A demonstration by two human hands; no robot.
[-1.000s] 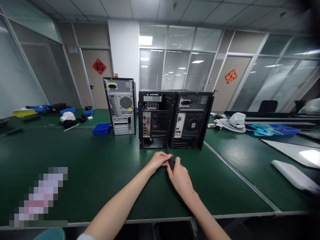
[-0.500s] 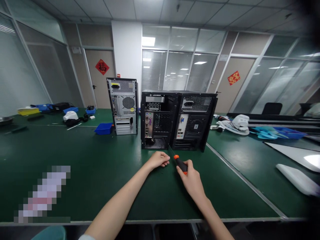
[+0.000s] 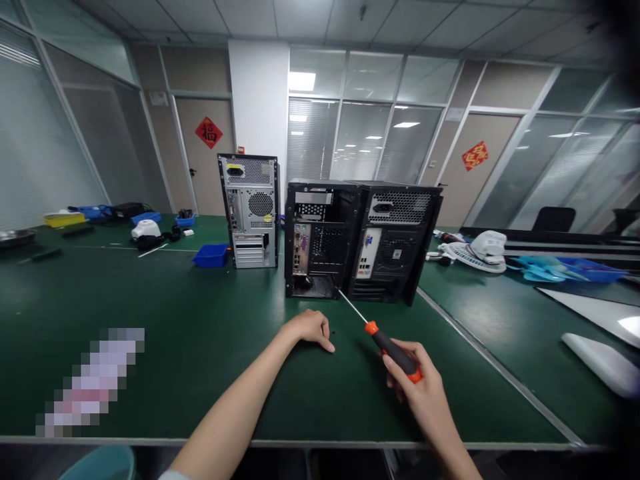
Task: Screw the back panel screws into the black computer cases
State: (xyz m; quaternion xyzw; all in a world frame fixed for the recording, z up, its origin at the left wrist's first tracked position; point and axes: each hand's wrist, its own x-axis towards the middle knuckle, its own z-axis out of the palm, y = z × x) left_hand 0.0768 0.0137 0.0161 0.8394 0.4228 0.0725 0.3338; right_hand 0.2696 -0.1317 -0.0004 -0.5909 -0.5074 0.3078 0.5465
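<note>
My right hand (image 3: 425, 393) grips a screwdriver (image 3: 387, 345) with a black and orange handle; its thin shaft points up and left toward the foot of the black computer case (image 3: 320, 240). My left hand (image 3: 307, 328) rests on the green table (image 3: 175, 333) just in front of that case, its fingers curled down onto the mat; what, if anything, lies under them is hidden. A tiny dark speck lies on the mat right of my left fingers. A second black case (image 3: 397, 243) stands tight against the first on its right.
A silver computer case (image 3: 250, 210) stands further back left, a blue bin (image 3: 211, 255) beside it. More bins and gear lie at the far left. White devices (image 3: 480, 248) and blue parts (image 3: 560, 270) sit on the right-hand table, a white panel (image 3: 600, 363) nearer.
My hands have come apart. My right hand has drawn the screwdriver back and to the right, away from the case, while my left hand has settled onto the mat.
</note>
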